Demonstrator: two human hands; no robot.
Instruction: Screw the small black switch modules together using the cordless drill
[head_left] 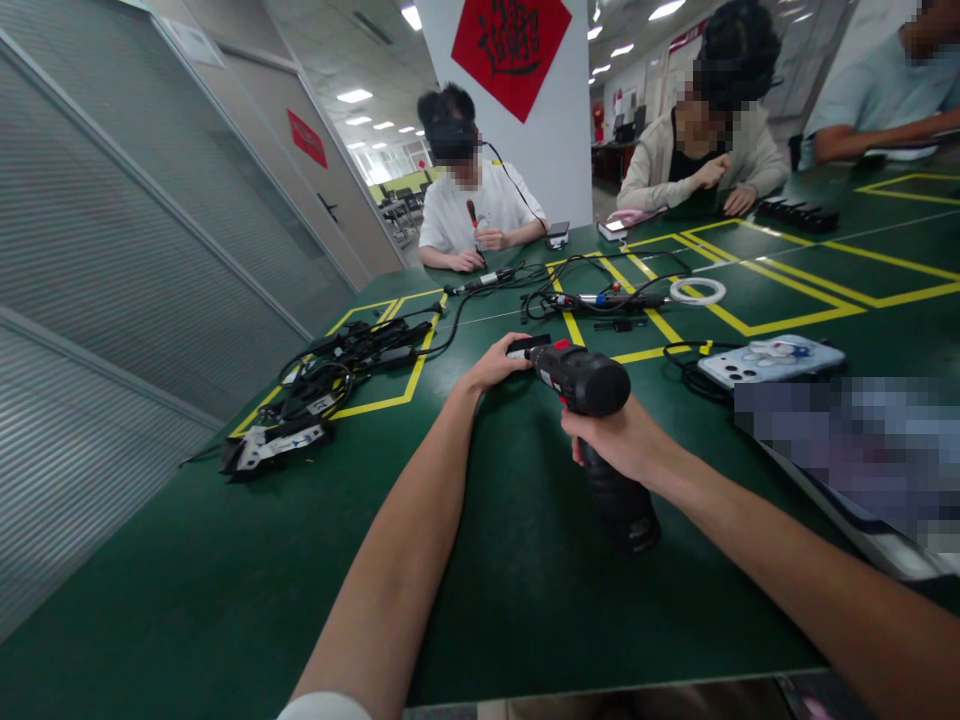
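Observation:
In my right hand (622, 435) is a black cordless drill (596, 383) with red accents, gripped by its handle. Its nose points away and to the left, at a small black part (536, 343) with a light side. My left hand (499, 362) grips that part low over the green table (525, 560), fingers closed at its left end. The drill's tip appears to meet the part, but I cannot tell whether they touch. What kind of part it is does not show.
Tangled black cables (360, 360) lie to the left, near a black-and-white bracket-like piece (277, 445). Ahead are a pen-shaped tool (600, 299) and a white ring (697, 291). A phone (772, 360) lies at the right. Across the table a person (480, 205) holds a screwdriver (472, 215); others sit rightward.

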